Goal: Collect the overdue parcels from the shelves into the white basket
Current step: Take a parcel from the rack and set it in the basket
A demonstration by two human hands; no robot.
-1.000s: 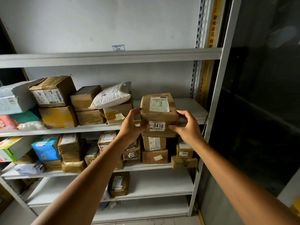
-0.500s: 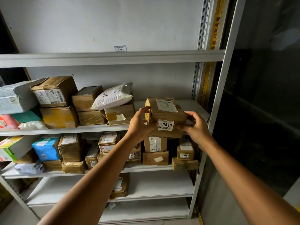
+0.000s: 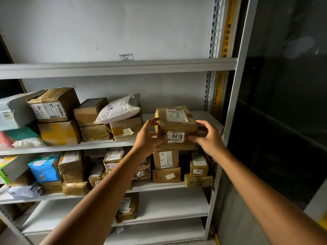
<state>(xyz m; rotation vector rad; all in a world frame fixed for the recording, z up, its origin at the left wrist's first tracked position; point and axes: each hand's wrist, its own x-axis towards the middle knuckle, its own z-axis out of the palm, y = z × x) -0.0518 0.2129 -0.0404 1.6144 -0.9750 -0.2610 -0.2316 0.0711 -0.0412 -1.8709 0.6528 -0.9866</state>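
Levelled since half a second ago, the 0410 box sits between both my grips: left hand curled on its 9 o'clock face, right hand on its 3 o'clock face, long axis running 9 to 3. It overhangs the front lip of the middle shelf, stacked parcels just below at 6 o'clock, a padded mailer at 10. No white basket shows.

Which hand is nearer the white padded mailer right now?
Left. The left hand holds the 0410 box on its left side, just right of the mailer; the right hand holds its far side, farther away.
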